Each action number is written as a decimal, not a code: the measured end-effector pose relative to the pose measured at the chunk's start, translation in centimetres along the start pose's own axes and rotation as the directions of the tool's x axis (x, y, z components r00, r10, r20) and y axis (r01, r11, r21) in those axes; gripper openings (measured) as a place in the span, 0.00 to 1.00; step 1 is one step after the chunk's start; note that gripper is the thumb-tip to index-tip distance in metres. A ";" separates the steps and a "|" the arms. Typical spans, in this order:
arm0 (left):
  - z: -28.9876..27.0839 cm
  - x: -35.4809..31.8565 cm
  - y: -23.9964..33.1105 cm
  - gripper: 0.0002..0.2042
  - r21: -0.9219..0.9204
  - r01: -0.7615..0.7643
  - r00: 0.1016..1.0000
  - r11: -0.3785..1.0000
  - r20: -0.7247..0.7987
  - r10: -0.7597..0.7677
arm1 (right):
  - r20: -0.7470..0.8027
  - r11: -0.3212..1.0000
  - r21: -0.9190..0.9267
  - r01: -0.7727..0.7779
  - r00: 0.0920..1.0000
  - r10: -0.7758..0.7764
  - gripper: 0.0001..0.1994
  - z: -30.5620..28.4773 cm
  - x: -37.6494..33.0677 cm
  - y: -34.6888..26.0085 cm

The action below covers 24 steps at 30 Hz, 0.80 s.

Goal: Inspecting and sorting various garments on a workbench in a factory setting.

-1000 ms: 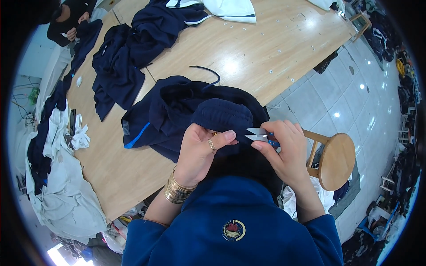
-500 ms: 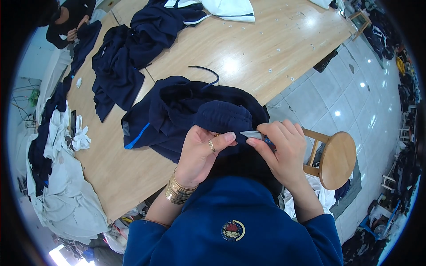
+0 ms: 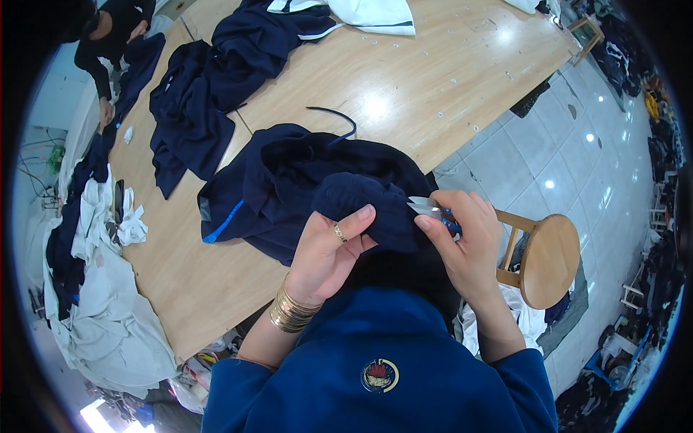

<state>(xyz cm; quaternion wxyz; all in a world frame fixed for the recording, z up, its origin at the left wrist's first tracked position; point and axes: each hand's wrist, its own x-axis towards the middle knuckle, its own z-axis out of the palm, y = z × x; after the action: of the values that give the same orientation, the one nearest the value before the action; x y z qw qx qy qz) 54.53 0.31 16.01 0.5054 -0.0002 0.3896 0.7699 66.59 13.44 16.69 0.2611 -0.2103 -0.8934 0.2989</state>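
A navy garment (image 3: 278, 169) with a bright blue strip near its left end lies bunched at the table's near edge. My left hand (image 3: 328, 252) grips a stitched, gathered part of it, thumb on top; its other fingers are partly hidden by the cloth. In my right hand (image 3: 465, 242) is a pair of thread snips (image 3: 427, 208) with short silver blades and blue on the grip. The blades stand parted, pointing left at the right side of the held cloth; whether they touch it I cannot tell.
A dark cord (image 3: 339, 115) lies on the wooden table (image 3: 404, 86) beyond the garment. More navy garments (image 3: 195, 108) and a white one (image 3: 375, 14) lie further off. White cloth (image 3: 105, 289) hangs over the left edge. A wooden stool (image 3: 552, 260) stands right; another person (image 3: 108, 43) works far left.
The snips have moved slightly right and their blades have parted. My left hand has shifted the gathered cloth, and its thumb has risen a little. The other person's hand has come down leftward.
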 end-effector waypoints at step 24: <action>-0.5 0.0 0.0 0.11 0.219 -0.070 0.998 0.973 0.013 0.069 | -0.018 0.998 0.069 0.008 1.000 -0.007 0.13 -1.0 0.8 -0.9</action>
<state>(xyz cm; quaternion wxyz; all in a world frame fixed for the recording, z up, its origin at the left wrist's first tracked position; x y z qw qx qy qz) 54.37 0.00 15.68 0.4762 0.0714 0.4705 0.7395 66.35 13.56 18.22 0.2775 -0.2003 -0.8809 0.3268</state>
